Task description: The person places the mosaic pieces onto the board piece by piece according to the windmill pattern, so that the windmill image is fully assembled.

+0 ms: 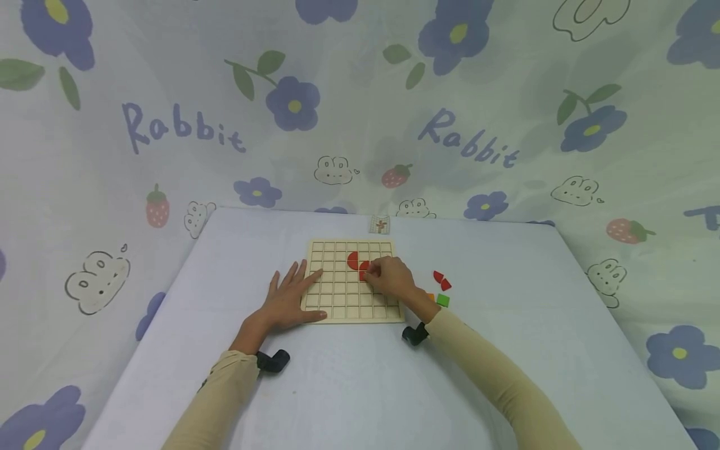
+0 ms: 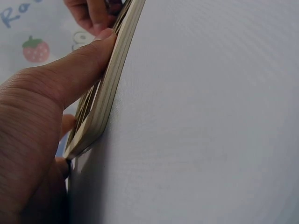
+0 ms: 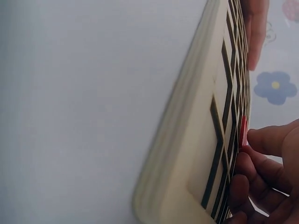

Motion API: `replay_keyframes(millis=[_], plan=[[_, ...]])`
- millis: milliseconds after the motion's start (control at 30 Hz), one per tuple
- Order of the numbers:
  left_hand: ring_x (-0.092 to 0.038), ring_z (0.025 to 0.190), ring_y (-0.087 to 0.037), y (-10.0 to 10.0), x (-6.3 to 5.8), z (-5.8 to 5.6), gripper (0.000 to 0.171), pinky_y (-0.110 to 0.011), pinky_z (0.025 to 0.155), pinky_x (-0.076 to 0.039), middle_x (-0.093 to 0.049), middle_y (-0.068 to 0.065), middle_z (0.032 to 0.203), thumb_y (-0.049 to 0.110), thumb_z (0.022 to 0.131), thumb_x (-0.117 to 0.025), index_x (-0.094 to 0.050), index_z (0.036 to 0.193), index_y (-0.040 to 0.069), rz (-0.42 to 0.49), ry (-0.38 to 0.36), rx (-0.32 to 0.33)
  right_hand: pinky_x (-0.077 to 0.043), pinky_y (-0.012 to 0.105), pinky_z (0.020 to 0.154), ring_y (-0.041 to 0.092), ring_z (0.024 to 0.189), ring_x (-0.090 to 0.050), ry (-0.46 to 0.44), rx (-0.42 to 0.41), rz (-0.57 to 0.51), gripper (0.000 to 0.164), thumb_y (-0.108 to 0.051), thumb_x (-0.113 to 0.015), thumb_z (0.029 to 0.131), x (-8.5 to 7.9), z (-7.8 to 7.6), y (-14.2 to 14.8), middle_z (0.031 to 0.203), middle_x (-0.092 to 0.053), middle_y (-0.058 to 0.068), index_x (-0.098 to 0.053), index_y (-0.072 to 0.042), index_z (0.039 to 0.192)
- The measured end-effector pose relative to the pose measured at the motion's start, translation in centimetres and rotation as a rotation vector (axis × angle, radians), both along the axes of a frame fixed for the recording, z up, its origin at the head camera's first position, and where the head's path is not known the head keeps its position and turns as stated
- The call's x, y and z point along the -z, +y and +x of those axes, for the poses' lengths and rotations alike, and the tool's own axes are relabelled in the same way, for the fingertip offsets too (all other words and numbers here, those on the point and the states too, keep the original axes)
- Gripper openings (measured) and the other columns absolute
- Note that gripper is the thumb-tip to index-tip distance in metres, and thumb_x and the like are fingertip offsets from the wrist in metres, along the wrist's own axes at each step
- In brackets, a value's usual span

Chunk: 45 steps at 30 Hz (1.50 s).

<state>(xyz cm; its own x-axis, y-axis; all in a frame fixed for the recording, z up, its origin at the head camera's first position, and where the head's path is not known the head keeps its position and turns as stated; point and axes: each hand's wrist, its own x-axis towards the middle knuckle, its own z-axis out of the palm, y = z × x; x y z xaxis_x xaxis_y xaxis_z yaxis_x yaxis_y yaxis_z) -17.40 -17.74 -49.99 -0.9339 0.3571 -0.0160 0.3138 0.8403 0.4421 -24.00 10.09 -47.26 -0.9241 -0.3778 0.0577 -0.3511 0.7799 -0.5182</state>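
Observation:
A square wooden grid board [image 1: 343, 312] lies on the table. My left hand [image 1: 287, 301] rests over its left side with fingers spread, the thumb [image 2: 88, 58] lying along the near edge. With thumb and fingertips my right hand [image 1: 392, 277] pinches a red quarter-circle piece [image 3: 243, 131] at the grid, right of the middle. Other red pieces [image 1: 353, 260] sit in cells just beyond and to the left of those fingertips. Part of the grid's right side is hidden under the right hand.
Right of the board lie two red quarter pieces [image 1: 442, 280]. Nearer, a green square [image 1: 443, 300] and an orange piece [image 1: 430, 297] are beside the right wrist, the orange one partly covered. Behind the board is a small patterned item [image 1: 379, 225], close to the printed cloth backdrop [image 1: 360, 112].

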Motion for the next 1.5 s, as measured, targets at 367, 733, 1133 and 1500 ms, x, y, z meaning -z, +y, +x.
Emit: replay_keyframes(millis=[367,733,1133,1500], plan=[[0.002,0.149,-0.035,0.0,-0.1,0.1,0.105,-0.063,0.111,0.008,-0.005,-0.016,0.163,0.074,0.075,-0.066,-0.027,0.157,0.023,0.01,0.003,0.002,-0.05,0.028,0.064,0.01,0.073,-0.057,0.005,0.022,-0.071,0.01,-0.023,-0.071,0.091,0.3,0.6,1.3,0.081,-0.065,-0.008,-0.076,-0.014,0.093],[0.001,0.149,-0.035,0.0,-0.1,0.2,0.105,-0.062,0.111,0.008,-0.005,-0.016,0.163,0.076,0.075,-0.064,-0.026,0.157,0.023,0.004,0.002,0.008,-0.048,0.028,0.06,0.012,0.07,-0.056,0.013,0.062,-0.094,0.009,-0.02,-0.071,0.091,0.0,1.1,4.0,0.08,-0.063,-0.006,-0.075,-0.012,0.093],[0.001,0.149,-0.034,0.0,-0.2,0.2,0.104,-0.062,0.111,0.008,-0.005,-0.016,0.163,0.075,0.075,-0.065,-0.025,0.158,0.024,0.0,0.008,0.01,-0.047,0.028,0.053,0.013,0.066,-0.055,-0.023,0.104,-0.076,0.012,-0.022,-0.072,0.09,0.2,1.4,7.5,0.079,-0.063,-0.005,-0.074,-0.012,0.094],[0.002,0.149,-0.034,-0.1,-0.1,0.1,0.104,-0.062,0.111,0.008,-0.004,-0.016,0.163,0.075,0.075,-0.064,-0.026,0.157,0.024,-0.004,0.005,0.004,-0.049,0.033,0.067,0.015,0.078,-0.056,-0.098,0.073,0.019,0.028,-0.035,-0.079,0.084,0.2,2.2,9.3,0.088,-0.063,-0.004,-0.077,-0.011,0.099]])
